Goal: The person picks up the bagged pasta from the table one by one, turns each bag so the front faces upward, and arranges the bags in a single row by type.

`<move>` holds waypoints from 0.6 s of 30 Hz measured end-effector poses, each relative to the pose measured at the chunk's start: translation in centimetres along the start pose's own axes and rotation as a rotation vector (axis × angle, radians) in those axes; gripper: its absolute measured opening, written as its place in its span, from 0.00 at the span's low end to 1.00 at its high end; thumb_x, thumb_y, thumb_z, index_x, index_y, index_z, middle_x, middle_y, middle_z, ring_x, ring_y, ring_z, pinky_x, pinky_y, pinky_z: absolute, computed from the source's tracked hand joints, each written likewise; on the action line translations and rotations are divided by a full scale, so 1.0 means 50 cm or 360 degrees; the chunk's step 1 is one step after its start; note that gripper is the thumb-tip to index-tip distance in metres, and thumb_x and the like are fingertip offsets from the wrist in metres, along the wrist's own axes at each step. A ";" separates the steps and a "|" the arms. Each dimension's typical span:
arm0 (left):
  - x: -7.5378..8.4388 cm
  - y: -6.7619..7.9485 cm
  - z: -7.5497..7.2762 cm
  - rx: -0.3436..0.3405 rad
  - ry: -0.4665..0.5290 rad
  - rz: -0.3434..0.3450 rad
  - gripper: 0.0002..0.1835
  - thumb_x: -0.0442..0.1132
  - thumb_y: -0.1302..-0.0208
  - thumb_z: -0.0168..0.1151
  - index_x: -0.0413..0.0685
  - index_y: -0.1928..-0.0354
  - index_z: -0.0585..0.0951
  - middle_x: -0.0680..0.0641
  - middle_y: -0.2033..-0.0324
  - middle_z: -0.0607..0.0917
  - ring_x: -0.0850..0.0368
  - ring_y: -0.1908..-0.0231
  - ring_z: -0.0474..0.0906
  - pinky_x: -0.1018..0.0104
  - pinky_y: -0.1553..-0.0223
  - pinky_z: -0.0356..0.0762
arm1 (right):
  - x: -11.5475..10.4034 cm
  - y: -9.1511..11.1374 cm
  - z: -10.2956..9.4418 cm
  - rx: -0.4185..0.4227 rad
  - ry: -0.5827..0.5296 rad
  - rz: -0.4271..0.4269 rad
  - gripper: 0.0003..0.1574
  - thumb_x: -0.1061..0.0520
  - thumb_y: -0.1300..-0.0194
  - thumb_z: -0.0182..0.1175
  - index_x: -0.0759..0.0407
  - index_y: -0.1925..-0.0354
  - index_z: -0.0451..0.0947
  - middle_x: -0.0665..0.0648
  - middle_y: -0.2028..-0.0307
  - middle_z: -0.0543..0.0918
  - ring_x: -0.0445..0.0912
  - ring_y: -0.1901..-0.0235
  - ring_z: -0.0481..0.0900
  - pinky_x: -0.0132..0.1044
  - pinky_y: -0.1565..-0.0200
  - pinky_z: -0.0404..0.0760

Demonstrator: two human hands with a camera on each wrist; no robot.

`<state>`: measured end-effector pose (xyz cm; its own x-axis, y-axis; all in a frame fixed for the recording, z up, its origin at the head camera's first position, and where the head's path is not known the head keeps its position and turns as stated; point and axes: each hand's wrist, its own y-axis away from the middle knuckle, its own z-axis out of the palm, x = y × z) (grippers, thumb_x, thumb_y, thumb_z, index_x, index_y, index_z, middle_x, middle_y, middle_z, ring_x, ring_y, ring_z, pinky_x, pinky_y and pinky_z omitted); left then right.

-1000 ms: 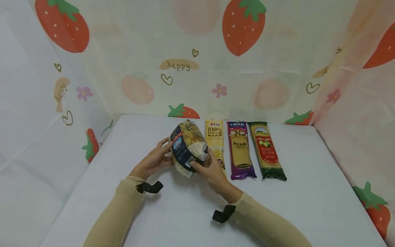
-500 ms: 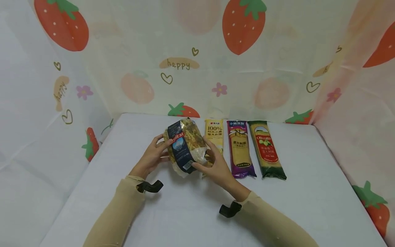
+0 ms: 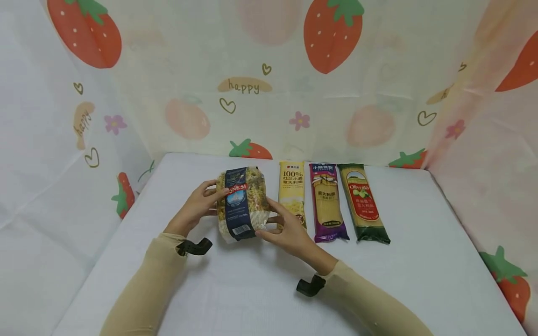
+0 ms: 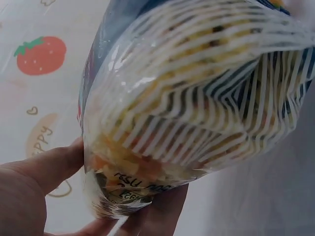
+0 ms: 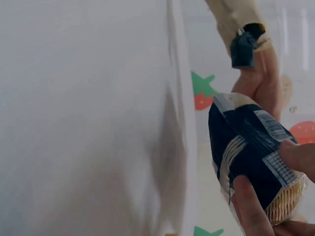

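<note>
Both hands hold a bag of pasta (image 3: 240, 205) in the head view; it has a dark blue label band, a red brand strip and clear sides. My left hand (image 3: 195, 207) grips its left side, thumb on the front. At the lower right corner, my right hand (image 3: 290, 233) pinches the bag between thumb and fingers. In the left wrist view, the striped end of the pasta bag (image 4: 187, 113) fills much of the picture above the left hand's fingers. The right wrist view has the bag's blue side and barcode (image 5: 270, 125) between the right hand's fingers.
Right of the bag, three long packs lie side by side on the white table (image 3: 252, 289): a yellow pasta pack (image 3: 291, 186), a purple-ended spaghetti pack (image 3: 328, 200) and a green-and-red spaghetti pack (image 3: 364, 203). Strawberry-printed cloth (image 3: 319, 102) stands behind and at both sides.
The pasta bag has turned from a slant to nearly upright, its label now facing me. It has shifted left with both hands, uncovering more of the yellow pack. The three long packs lie unmoved.
</note>
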<state>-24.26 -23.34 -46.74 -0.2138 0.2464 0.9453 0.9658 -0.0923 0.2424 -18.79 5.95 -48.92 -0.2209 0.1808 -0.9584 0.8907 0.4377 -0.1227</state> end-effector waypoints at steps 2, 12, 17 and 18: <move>0.008 -0.001 -0.010 0.0001 -0.0049 -0.0004 0.50 0.60 0.23 0.64 0.48 0.13 0.49 0.31 0.20 0.62 0.31 0.36 0.79 0.50 0.43 0.86 | -0.004 -0.008 0.007 0.0013 0.0038 -0.0012 0.60 0.58 0.34 0.78 0.54 0.14 0.56 0.62 0.27 0.73 0.57 0.42 0.84 0.42 0.47 0.89; 0.030 -0.022 -0.053 0.0021 -0.0147 -0.0031 0.52 0.61 0.21 0.61 0.42 0.13 0.46 0.30 0.18 0.57 0.31 0.33 0.76 0.46 0.38 0.82 | -0.027 -0.063 0.043 0.0000 0.0119 0.0062 0.59 0.56 0.32 0.77 0.57 0.15 0.56 0.64 0.26 0.73 0.56 0.43 0.87 0.40 0.46 0.89; 0.028 -0.039 -0.078 0.0074 -0.0158 -0.0082 0.53 0.62 0.22 0.61 0.41 0.13 0.46 0.30 0.17 0.55 0.31 0.31 0.73 0.42 0.33 0.78 | -0.018 -0.097 0.062 -0.0040 0.0068 0.0108 0.59 0.56 0.30 0.76 0.57 0.14 0.53 0.64 0.25 0.71 0.56 0.41 0.85 0.38 0.45 0.88; 0.028 -0.043 -0.083 0.0084 -0.0165 -0.0089 0.53 0.63 0.22 0.62 0.42 0.13 0.47 0.31 0.17 0.55 0.31 0.31 0.73 0.42 0.33 0.78 | -0.016 -0.104 0.066 -0.0048 0.0060 0.0113 0.59 0.56 0.30 0.76 0.57 0.14 0.53 0.64 0.24 0.70 0.56 0.40 0.85 0.37 0.44 0.87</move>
<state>-27.25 -26.78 -45.03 -0.2537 0.3482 0.9024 0.9598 -0.0253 0.2796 -21.93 0.65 -48.36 -0.1730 0.2449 -0.9540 0.8924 0.4488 -0.0466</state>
